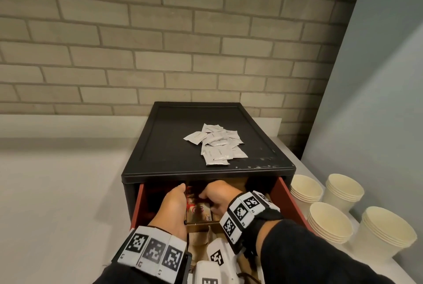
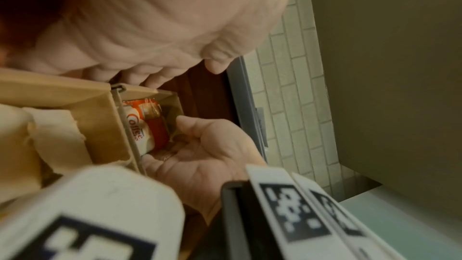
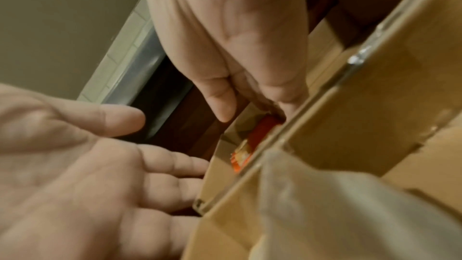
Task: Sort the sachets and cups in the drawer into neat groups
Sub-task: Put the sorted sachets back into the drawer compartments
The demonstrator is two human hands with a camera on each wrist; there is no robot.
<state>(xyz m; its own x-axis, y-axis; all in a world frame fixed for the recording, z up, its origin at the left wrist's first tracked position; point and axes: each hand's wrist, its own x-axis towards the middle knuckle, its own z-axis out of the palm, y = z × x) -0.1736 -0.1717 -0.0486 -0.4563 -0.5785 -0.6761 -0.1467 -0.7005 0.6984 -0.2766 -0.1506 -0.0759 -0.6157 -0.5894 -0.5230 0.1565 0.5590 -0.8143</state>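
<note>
The drawer (image 1: 288, 194) stands pulled out of a black box (image 1: 174, 146) on the desk (image 1: 57, 192). Both hands reach into the drawer's back compartment, where red and white coffee sachets (image 2: 147, 126) lie. The left hand (image 1: 170, 207) is relaxed with straight fingers beside them. The right hand (image 1: 217, 195) curls its fingers down onto the sachets. White sachets (image 1: 216, 144) lie heaped on the box. Stacked paper cups (image 1: 329, 222) stand to the right of the drawer.
</note>
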